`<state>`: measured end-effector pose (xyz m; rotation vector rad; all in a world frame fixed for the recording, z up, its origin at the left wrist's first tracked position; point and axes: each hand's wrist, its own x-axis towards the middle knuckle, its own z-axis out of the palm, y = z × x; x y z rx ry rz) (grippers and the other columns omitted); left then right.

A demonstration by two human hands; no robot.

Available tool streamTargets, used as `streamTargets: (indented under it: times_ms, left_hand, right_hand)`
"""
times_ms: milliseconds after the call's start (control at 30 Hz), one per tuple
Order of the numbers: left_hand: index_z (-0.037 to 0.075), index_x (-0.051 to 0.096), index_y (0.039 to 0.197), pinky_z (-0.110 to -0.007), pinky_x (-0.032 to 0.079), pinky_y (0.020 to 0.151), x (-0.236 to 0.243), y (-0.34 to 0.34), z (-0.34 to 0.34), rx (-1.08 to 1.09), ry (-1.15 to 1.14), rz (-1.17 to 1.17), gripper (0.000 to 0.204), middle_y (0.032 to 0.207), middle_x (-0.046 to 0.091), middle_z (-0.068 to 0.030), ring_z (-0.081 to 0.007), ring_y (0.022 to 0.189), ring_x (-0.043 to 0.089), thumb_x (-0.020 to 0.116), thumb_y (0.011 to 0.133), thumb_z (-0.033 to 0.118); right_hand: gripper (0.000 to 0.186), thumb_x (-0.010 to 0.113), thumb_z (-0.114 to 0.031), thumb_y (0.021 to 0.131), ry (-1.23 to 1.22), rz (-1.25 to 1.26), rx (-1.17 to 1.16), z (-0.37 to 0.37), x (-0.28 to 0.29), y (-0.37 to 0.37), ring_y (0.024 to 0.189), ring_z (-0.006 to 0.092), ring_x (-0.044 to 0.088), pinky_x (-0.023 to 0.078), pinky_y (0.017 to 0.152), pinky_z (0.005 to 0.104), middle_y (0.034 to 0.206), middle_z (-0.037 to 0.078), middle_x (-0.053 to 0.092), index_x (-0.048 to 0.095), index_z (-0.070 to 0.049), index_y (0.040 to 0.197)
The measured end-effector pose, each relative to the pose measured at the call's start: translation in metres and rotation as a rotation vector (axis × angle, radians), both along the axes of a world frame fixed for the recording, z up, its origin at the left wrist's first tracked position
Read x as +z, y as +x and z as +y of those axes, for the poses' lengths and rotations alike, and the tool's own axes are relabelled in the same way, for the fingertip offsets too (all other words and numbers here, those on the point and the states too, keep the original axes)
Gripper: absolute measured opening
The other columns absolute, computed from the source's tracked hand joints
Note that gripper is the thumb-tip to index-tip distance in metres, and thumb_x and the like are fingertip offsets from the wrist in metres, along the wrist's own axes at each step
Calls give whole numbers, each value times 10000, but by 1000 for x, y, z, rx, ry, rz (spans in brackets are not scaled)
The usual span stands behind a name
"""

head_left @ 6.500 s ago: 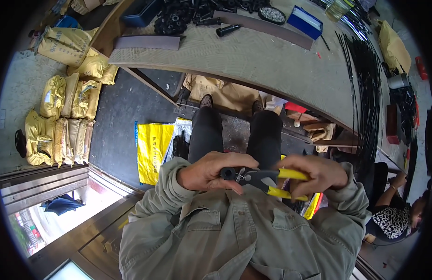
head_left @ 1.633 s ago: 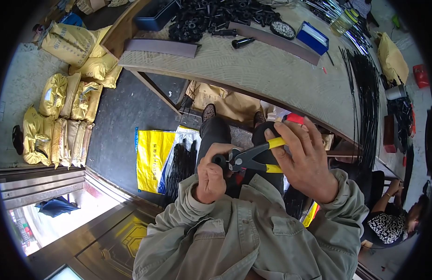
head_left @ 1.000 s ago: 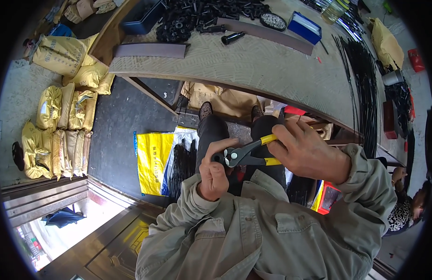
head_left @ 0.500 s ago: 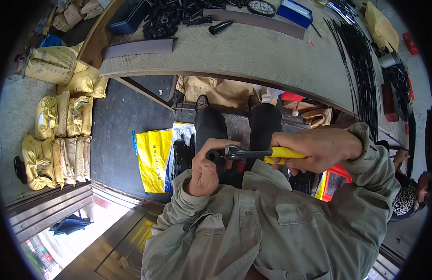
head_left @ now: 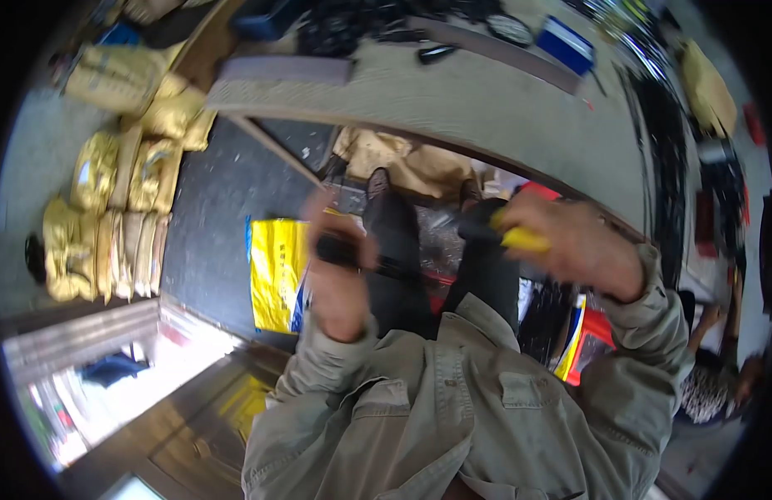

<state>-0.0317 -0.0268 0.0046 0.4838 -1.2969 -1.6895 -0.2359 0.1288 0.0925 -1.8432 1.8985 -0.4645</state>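
Observation:
My left hand is closed around a dark cylindrical part, and a thin dark length sticks out of it to the right over my lap. In my right hand are pliers with yellow handles. Their dark jaws, smeared by motion, point left above my right knee. A wide gap separates the pliers from the cylindrical part. Both hands are blurred, so single fingers are hard to make out.
Ahead stands a workbench bearing a heap of black parts, a blue box and a bundle of long black strips. Yellow sacks are stacked at left. A red plastic item and another person are at right.
The pliers have come away from the cylindrical part. My right hand has moved up and right with them, and my left hand has shifted left with the part. The whole view has tilted.

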Motion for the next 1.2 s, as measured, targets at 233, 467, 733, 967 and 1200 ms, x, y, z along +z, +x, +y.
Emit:
streamTargets:
  times_ms: [233,467,733,967,1200]
  left_hand:
    - [32,389,1336,-214,277,446,105,170,-73,513,-457,473,660,640,380,22,-62,510,318,473,903,523]
    - [-19,499,1254,-252,383,516,-62,117,-109,422,-393,-562,409,642,546,-83,-134,512,454,430,855,35]
    - [136,180,1463,-587,329,948,-304,85,-154,-46,-466,-1581,784,1311,446,-248,-432,1149,465,535,857,484]
    - [-15,472,1265,-486,399,884,-266,18,-102,-98,-727,-964,541,1155,548,-264,-443,1008,523,631,828,262]
    - [58,547,1204,-514,299,1004,-207,-20,-8,-267,-1034,-768,480,1228,523,-179,-407,1187,437,645,796,293]
  right_hand:
    - [330,614,-281,847,3,766,-545,13,-54,-122,861,352,610,495,657,415,1027,101,577,510,-102,1104]
    - [365,611,-240,860,-319,682,-668,67,-88,-181,1015,364,561,456,841,408,1087,165,587,521,-59,1164]
    - [509,647,-297,816,-35,976,-1146,142,-75,-200,1067,358,521,463,856,415,1185,180,511,474,-12,1202]
    - [521,601,-361,838,94,944,-1354,130,-96,-239,1013,348,535,479,818,428,1064,191,530,477,23,1167]
    - [281,545,-164,806,-36,1118,-1316,132,-109,-243,895,308,574,520,679,370,958,152,569,518,10,1025]
